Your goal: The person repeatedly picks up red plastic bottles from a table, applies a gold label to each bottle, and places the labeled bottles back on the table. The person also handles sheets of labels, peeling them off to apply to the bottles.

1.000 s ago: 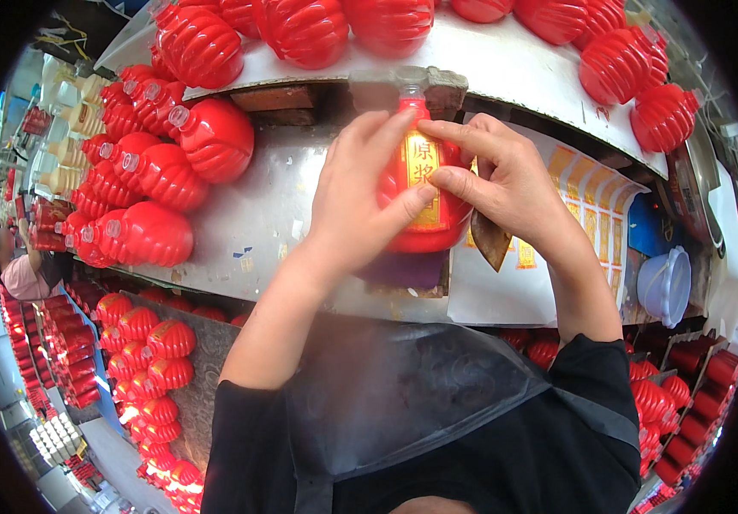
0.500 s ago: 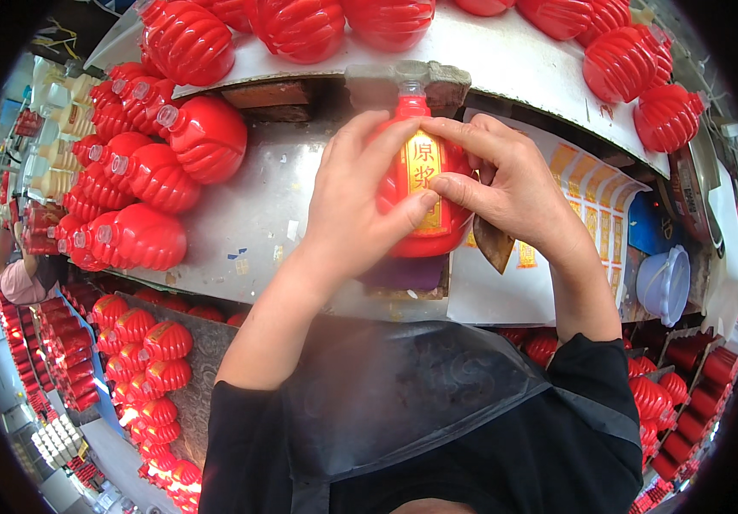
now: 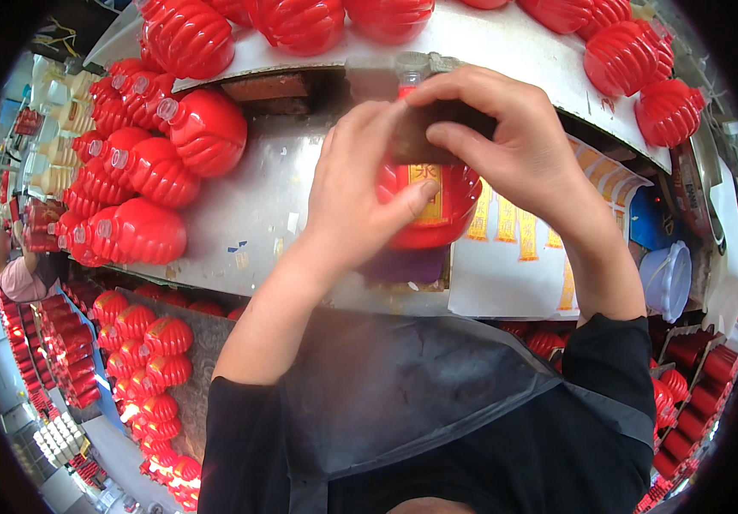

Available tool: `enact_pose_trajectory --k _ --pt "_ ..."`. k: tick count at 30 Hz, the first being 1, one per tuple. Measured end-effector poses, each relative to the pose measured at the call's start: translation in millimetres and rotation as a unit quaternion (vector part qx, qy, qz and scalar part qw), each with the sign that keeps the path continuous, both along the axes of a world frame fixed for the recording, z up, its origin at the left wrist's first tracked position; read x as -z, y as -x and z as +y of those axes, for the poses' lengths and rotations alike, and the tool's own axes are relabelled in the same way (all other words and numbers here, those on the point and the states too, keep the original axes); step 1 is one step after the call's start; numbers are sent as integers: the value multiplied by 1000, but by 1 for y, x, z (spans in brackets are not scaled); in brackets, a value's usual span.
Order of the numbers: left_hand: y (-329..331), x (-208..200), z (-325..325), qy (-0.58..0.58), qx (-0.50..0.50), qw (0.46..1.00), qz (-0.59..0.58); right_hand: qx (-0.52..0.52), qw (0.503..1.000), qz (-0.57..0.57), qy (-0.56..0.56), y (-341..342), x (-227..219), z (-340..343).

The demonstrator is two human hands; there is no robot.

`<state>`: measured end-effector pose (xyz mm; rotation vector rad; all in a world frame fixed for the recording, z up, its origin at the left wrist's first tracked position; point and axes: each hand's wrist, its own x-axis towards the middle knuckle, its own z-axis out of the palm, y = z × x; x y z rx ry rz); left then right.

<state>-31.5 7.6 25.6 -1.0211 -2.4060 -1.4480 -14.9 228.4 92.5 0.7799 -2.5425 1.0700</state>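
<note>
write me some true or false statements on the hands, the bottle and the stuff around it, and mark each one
1. The left hand is against the red bottle. True.
2. The right hand is empty. False: it holds a dark flat piece over the bottle.
3. The label on the bottle is blue. False: it is yellow.
4. A white sheet with more yellow labels lies to the right of the bottle. True.
5. The bucket is at the left of the picture. False: it is at the right.
</note>
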Motion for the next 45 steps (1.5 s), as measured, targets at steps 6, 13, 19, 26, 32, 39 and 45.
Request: enact_pose_trajectory --k 6,13,19,26,32,39,45 --pt "0 6 -5 -85 9 990 -113 19 963 253 -90 -22 3 -8" --pt "2 17 -7 -94 22 991 -95 -81 990 116 -6 -85 30 -17" --pt "0 18 -5 -103 7 987 -122 42 980 188 -39 -76 30 -15" --pt "0 20 -3 -125 12 983 -136 -29 971 225 -79 -105 54 -27" --pt "-12 15 -6 -78 -50 995 -40 0 996 38 81 -102 38 -23" --pt "-38 18 -1 10 -78 994 76 273 878 -296 261 -84 27 -5" --pt "-39 20 -1 14 -75 995 61 253 927 -248 123 -86 44 -25"
